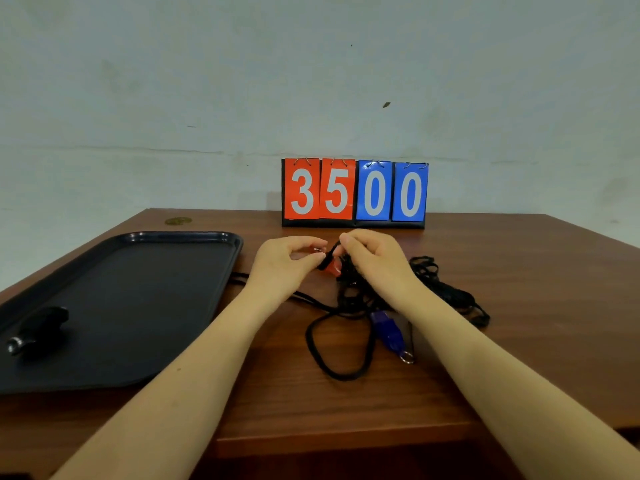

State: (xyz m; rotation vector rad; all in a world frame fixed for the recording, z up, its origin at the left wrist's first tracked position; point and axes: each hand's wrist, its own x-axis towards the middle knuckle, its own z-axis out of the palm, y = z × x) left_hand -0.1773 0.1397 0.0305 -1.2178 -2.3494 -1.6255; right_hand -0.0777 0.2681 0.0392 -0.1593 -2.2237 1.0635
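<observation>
Red whistle (331, 266) sat lifted just above the tabletop (519, 341), caught between the two hands in front of the score board (355, 192). The left hand (284, 259) pinched its near end between thumb and curled fingers. The right hand (374, 261), fingers curled too, pinched the black cord (346, 341) right where it met the whistle. The whistle's long axis seemed to slant from the left fingertips down towards the right palm, so both hands were equally close, touching it from either side. From there the cord ran back under the right wrist into a tangle, past a blue whistle (388, 332) lying near that forearm. Any freeing pull would probably go leftwards, towards the tray (138, 306), where a black whistle (38, 329) lay.
</observation>
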